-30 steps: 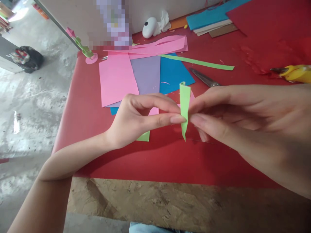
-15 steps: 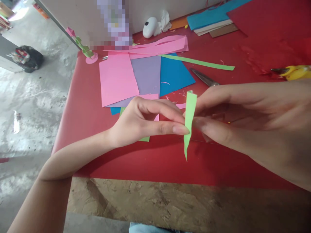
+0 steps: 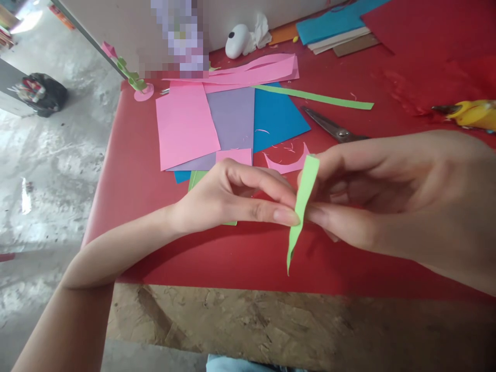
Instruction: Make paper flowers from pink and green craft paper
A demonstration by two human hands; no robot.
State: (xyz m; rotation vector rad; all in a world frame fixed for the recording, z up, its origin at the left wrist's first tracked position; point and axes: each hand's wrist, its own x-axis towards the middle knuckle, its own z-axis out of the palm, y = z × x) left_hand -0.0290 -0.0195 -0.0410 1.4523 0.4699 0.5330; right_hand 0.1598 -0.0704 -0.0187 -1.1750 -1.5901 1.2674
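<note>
A narrow light-green paper strip [image 3: 306, 191] is held above the red table, its lower end tapering to a twisted point. My left hand [image 3: 240, 194] pinches the strip's left edge between thumb and fingers. From the other side my right hand [image 3: 383, 201] grips it too, thumb and fingertips close to the left ones. Both hands are closed on the same strip. Under and behind my left hand lie green paper [image 3: 197, 179] and a small pink piece [image 3: 234, 156]. A curved pink scrap [image 3: 284, 166] rests just beyond the fingers.
Scissors [image 3: 341, 133] lie behind my right hand, near a long green strip [image 3: 329, 99]. Pink [image 3: 188, 124], purple [image 3: 234, 116] and blue [image 3: 277, 119] sheets overlap on the red table [image 3: 127, 201]. A paper flower [image 3: 135, 82] stands at the left corner; a yellow-handled tool [image 3: 473, 113] is at right.
The green strip has tilted, its top leaning right and its pointed end swinging down and left. Both hands have dropped slightly and still hold it. More of the scissors and the pink scrap shows.
</note>
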